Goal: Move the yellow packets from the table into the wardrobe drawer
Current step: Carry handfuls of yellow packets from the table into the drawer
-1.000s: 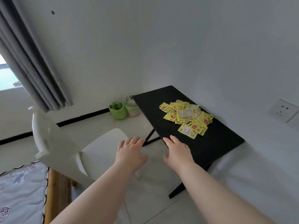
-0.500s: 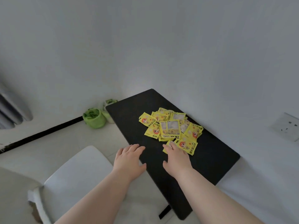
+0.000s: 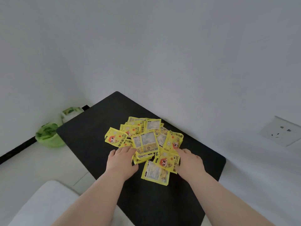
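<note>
My left hand (image 3: 121,162) and right hand (image 3: 190,162), fingers spread, flank the heap of glossy yellow packets (image 3: 146,144) on the black rectangular table (image 3: 91,137).

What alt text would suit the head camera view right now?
Two bare hands, left hand and right hand, reach into a pile of yellow packets on a black table against a white wall.

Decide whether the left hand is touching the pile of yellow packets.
Touching: in the head view the left hand's fingertips lie on the near edge of the pile of yellow packets.
</note>
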